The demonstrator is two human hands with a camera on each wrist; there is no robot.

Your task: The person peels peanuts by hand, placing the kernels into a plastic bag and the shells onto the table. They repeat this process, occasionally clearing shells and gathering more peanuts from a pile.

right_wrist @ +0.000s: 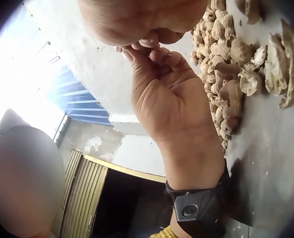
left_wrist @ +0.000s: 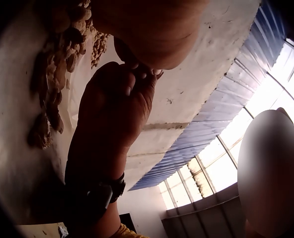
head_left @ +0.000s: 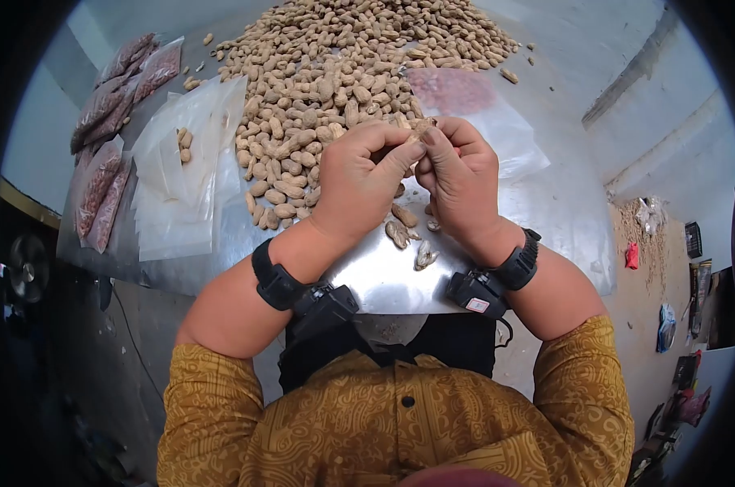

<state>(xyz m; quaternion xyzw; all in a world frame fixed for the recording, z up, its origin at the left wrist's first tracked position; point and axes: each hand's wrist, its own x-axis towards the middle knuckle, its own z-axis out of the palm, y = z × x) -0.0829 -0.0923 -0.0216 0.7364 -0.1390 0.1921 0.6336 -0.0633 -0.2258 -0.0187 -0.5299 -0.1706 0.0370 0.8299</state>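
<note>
Both hands meet over the near side of the metal table in the head view. Between thumb and fingertips the left hand pinches a peanut in its shell. From the other side, the right hand pinches the same peanut with its thumb and curled fingers. The fingers hide most of it, and in both wrist views the hands cover it. Broken peanut shells lie on the metal below the hands; the right wrist view shows split shell halves up close.
A large heap of unshelled peanuts spreads beyond the hands. On the left lie clear plastic bags with a few peanuts on top, and filled bags of reddish kernels. Another plastic bag with reddish kernels lies behind the right hand.
</note>
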